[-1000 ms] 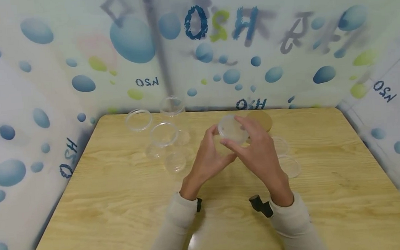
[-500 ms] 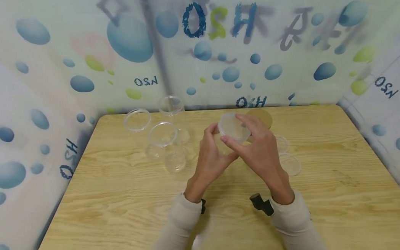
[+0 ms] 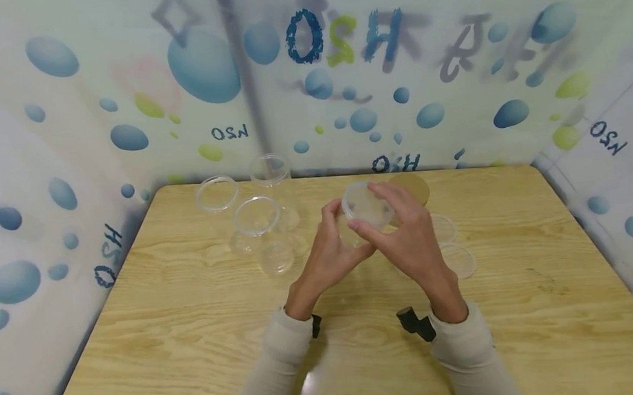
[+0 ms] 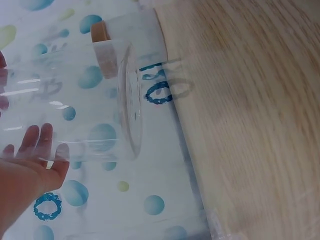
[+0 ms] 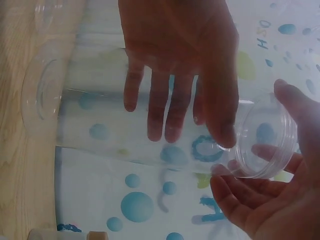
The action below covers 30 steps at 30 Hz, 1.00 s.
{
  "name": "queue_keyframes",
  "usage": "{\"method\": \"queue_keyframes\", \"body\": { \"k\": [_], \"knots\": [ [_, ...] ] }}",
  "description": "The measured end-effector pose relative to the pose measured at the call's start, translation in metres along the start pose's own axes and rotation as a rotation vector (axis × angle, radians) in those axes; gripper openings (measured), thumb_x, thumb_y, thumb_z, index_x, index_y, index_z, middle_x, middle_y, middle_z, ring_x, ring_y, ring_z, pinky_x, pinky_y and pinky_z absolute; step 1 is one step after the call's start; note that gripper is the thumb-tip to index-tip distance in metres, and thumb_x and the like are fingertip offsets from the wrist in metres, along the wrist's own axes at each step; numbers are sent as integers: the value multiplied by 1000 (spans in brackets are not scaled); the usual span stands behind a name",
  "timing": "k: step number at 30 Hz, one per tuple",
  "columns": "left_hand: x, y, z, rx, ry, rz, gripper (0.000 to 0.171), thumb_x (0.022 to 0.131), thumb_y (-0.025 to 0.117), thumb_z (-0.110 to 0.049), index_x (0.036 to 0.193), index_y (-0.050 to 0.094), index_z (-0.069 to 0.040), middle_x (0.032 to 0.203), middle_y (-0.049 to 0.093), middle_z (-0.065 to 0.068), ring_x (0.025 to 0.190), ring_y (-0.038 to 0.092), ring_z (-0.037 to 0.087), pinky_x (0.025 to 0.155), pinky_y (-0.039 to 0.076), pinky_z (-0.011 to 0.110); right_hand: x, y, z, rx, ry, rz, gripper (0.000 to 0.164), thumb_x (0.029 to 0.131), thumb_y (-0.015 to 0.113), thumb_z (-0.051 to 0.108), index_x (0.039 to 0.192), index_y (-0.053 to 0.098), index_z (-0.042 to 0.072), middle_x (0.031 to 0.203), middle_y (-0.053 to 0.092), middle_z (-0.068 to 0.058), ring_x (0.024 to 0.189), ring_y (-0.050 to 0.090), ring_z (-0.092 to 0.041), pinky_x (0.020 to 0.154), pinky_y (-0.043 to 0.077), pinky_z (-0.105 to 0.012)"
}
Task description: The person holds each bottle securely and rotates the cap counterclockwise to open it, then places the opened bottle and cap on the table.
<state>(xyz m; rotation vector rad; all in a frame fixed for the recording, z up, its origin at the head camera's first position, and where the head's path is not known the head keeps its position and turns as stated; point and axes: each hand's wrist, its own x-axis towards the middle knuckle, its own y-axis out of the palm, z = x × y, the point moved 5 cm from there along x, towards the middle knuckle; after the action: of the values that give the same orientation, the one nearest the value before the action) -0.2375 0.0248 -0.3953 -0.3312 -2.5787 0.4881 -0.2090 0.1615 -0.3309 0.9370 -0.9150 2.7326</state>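
Note:
Both hands hold a tall clear plastic jar [image 4: 85, 100] up over the table. My left hand [image 3: 330, 245] grips its body, fingers on one side of the clear wall, as the left wrist view also shows. At the jar's top end sits a translucent round lid [image 3: 366, 202], its rim between the thumb and fingers of my right hand [image 3: 408, 234]. In the right wrist view the right hand [image 5: 265, 202] curls round this ridged lid end, and the left hand [image 5: 180, 60] lies across the body.
Three clear jars stand uncovered on the left: a near one [image 3: 258, 216], one at far left [image 3: 216, 194] and one behind [image 3: 269, 169]. Two clear lids [image 3: 459, 261] lie right of the hands. A jar with a brown cap [image 3: 411, 188] stands near the patterned wall [image 3: 364, 86].

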Motion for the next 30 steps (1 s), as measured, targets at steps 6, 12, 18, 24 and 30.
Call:
{"method": "queue_keyframes", "body": {
  "k": [6, 12, 18, 24, 30],
  "knots": [
    [1, -2, -5, 74, 117, -57, 93, 76, 87, -24, 143, 27, -3, 145, 32, 17, 132, 36, 28, 110, 35, 50, 1, -1, 0, 29, -9, -22, 62, 77, 86, 23, 131, 62, 5, 128, 63, -13, 111, 61, -30, 84, 54, -51],
    [0, -1, -9, 231, 176, -176, 111, 64, 95, -34, 143, 25, 1, 143, 34, 21, 134, 36, 32, 110, 34, 52, -1, -4, -3, 31, -1, -96, 60, 76, 88, 20, 128, 63, 3, 127, 64, -13, 109, 63, -29, 81, 54, -50],
    [-3, 5, -10, 315, 128, -220, 106, 67, 92, -41, 142, 28, -2, 135, 48, 17, 123, 50, 30, 97, 45, 52, -1, -5, -4, 45, 3, -122, 60, 76, 87, 20, 129, 63, 4, 127, 63, -13, 109, 62, -29, 82, 52, -48],
    [-3, 5, -9, 308, 80, -205, 92, 74, 88, -37, 141, 36, 1, 133, 55, 14, 120, 55, 26, 98, 45, 50, -1, -4, -3, 51, 14, -116, 60, 77, 87, 20, 129, 63, 4, 128, 63, -13, 109, 62, -28, 81, 53, -48],
    [-3, 3, -9, 247, 72, -175, 88, 76, 87, -32, 141, 37, 0, 133, 56, 12, 120, 55, 26, 103, 43, 52, -1, -3, -2, 39, 13, -104, 59, 77, 87, 19, 129, 63, 4, 128, 63, -13, 109, 62, -29, 80, 53, -48]
  ]
}}
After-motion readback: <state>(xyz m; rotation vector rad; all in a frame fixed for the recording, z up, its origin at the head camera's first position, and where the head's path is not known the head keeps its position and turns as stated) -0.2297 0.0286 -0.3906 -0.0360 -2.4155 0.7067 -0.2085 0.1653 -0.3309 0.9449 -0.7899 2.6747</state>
